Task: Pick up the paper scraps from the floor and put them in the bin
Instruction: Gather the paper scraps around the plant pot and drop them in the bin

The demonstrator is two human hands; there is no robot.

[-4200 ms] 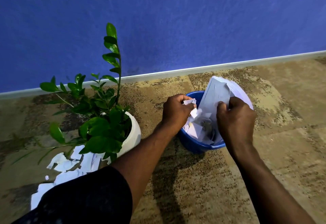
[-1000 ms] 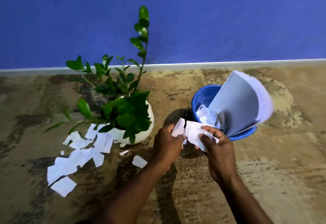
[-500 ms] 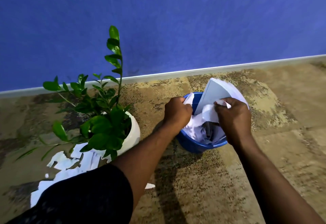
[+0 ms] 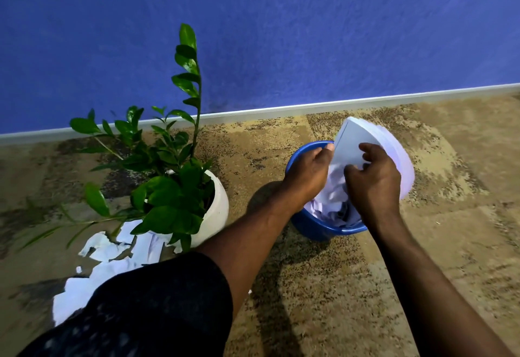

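A blue bin [image 4: 316, 230] stands on the floor, stuffed with crumpled white paper [image 4: 329, 202]. Large white sheets [image 4: 399, 165] stick up out of its far side. My left hand [image 4: 308, 173] hangs over the bin's left rim, thumb out beside the sheet's edge, fingers pointing down inside. My right hand [image 4: 374, 185] is over the bin's middle with fingers apart against the sheets. No scrap shows in either hand. Several torn paper scraps [image 4: 112, 247] lie on the floor at the lower left, partly hidden by my dark sleeve [image 4: 140, 309].
A white pot [image 4: 218, 204] with a leafy green plant [image 4: 166, 176] stands left of the bin, right behind the scraps. A blue wall with a pale skirting board [image 4: 281, 110] runs along the back. The floor is mottled brown carpet [image 4: 323, 286].
A second ago both hands held scraps in front of the bin. They moved over it, pushed the scraps in, and the fingers have now loosened.
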